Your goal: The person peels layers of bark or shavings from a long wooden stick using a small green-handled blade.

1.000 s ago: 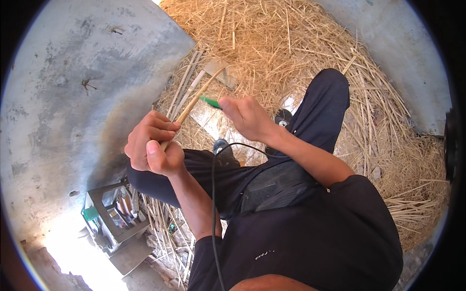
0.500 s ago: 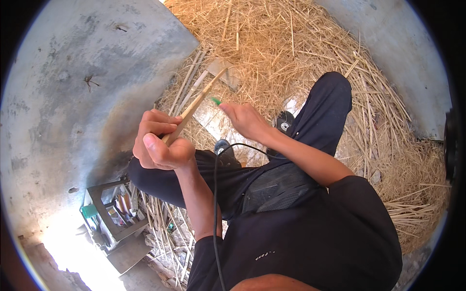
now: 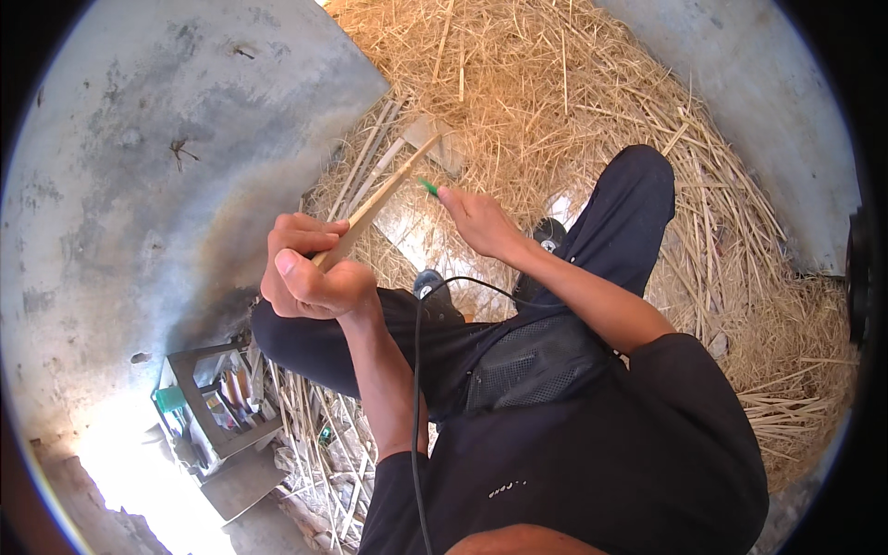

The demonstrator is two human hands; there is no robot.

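Observation:
My left hand (image 3: 319, 270) is closed around the near end of a pale, tapering strip of wood or bamboo (image 3: 381, 196). The strip slants away from me to the right, its thin tip pointing at the straw pile. To the right of the strip, my right hand (image 3: 481, 224) is closed on a small green object (image 3: 427, 186). Only the green end sticks out past the fingers, so its kind cannot be made out. A small gap shows between this end and the strip.
Fine shavings (image 3: 518, 83) heap up ahead, with long thin strips (image 3: 712, 194) along the right. A grey wall (image 3: 120, 166) rises at left above an open box of tools (image 3: 227, 398). A black cable (image 3: 414, 370) crosses my lap between my bent legs.
My right hand has moved slightly forward and to the right with the green object, more of which now shows. The left hand keeps its grip on the strip at nearly the same angle.

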